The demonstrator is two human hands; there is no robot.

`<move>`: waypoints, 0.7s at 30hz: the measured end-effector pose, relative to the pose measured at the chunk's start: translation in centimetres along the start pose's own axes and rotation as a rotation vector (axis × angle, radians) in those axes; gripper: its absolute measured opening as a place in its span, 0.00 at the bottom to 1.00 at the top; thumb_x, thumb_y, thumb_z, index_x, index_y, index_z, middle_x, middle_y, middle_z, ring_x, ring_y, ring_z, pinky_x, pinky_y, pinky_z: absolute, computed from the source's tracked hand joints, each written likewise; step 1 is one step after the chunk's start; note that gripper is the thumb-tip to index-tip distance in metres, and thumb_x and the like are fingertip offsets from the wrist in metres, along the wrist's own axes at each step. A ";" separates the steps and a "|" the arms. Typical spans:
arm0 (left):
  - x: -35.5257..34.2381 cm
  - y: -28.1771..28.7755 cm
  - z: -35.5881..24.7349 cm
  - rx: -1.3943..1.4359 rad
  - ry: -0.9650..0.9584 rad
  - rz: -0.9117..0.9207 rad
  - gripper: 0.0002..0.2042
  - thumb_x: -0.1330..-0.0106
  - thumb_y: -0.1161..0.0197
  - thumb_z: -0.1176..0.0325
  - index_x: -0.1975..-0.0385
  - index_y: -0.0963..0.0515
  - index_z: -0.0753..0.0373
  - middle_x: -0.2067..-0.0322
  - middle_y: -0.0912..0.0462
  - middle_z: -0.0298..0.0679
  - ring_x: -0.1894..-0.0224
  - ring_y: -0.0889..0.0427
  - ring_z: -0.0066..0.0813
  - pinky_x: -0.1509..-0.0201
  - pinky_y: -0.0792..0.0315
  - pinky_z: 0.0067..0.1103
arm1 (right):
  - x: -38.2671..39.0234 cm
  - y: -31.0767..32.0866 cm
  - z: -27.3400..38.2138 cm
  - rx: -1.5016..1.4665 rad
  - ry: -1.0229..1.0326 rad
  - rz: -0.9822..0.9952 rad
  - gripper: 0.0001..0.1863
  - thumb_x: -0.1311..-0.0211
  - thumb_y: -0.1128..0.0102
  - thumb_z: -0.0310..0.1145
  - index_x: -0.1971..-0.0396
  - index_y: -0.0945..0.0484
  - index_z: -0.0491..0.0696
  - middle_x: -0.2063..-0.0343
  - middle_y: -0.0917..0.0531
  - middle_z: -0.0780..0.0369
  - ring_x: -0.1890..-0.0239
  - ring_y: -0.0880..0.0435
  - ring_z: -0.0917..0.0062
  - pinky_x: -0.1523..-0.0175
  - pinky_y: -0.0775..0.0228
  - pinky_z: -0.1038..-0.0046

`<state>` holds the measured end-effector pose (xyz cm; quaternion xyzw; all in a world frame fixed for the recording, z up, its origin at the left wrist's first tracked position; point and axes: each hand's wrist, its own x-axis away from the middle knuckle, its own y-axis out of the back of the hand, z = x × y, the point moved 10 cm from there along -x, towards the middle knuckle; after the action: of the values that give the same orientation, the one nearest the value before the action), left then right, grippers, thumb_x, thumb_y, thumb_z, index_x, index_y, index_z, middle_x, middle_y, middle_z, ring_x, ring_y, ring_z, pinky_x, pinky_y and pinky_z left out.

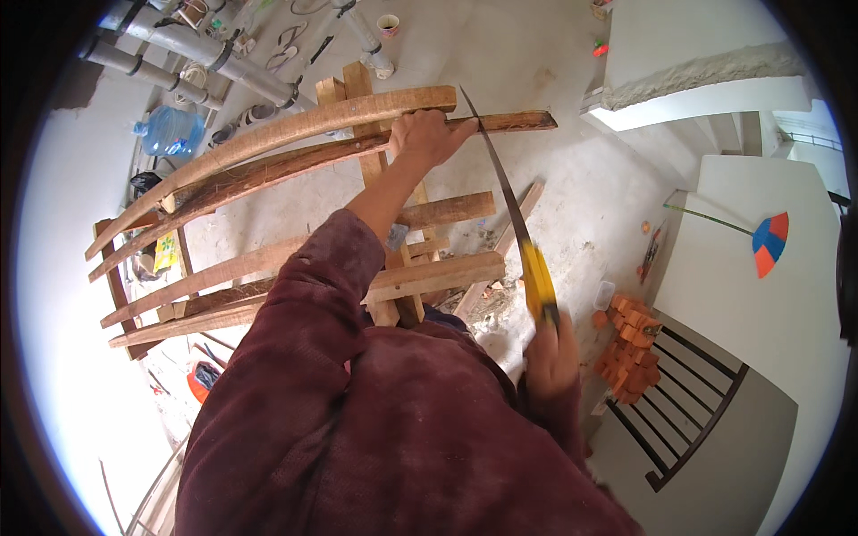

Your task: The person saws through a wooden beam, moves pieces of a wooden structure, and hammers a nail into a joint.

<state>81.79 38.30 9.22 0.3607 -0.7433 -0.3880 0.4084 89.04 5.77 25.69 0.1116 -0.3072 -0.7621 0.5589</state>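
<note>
My right hand [552, 355] is closed round the handle end of a hand saw [511, 213] with a yellow and black grip. The dark, tapering blade slants up and away. Its far part crosses a rough-edged wooden board [523, 121] near the board's right end, just beside my left thumb. My left hand [431, 138] grips that board from above, fingers folded over it and thumb stretched toward the blade. Against the knuckles lies a second, paler wooden board [295, 128]. Both rest across an upright wooden post [359, 85].
Lower wooden rails [438, 275] run across in front of my body. Grey pipes [214, 55] and a blue water jug [172, 132] are at the far left. Orange bricks [633, 335] are stacked by a dark railing [693, 420] on the right. A paper cup [388, 25] stands on the floor.
</note>
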 end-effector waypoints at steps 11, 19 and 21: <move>-0.4 -0.5 0.4 0.046 0.025 0.012 0.38 0.42 0.52 0.29 0.68 0.16 0.65 0.68 0.15 0.49 0.58 0.17 0.46 0.54 0.27 0.38 | -0.5 -0.4 0.2 0.150 0.213 -0.064 0.16 0.36 0.56 0.25 0.50 0.31 0.35 0.68 0.26 0.50 0.72 0.24 0.62 0.69 0.31 0.65; -0.7 0.7 -2.2 0.002 -0.048 -0.043 0.39 0.43 0.53 0.26 0.66 0.15 0.63 0.69 0.15 0.45 0.62 0.15 0.41 0.63 0.23 0.34 | -5.3 -1.0 4.9 -0.270 -0.205 0.339 0.16 0.30 0.60 0.38 0.59 0.27 0.40 0.87 0.35 0.70 0.87 0.39 0.86 0.79 0.49 0.81; -1.8 -0.8 0.6 0.062 0.033 -0.042 0.39 0.45 0.50 0.26 0.66 0.15 0.63 0.68 0.15 0.46 0.59 0.15 0.43 0.62 0.22 0.34 | -2.6 -0.2 6.3 -0.079 0.033 0.176 0.17 0.29 0.62 0.37 0.57 0.28 0.39 0.86 0.33 0.69 0.86 0.38 0.86 0.79 0.47 0.81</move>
<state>82.17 39.62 7.70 0.3948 -0.7406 -0.3672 0.4009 86.53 10.35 30.06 0.0746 -0.2763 -0.7195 0.6327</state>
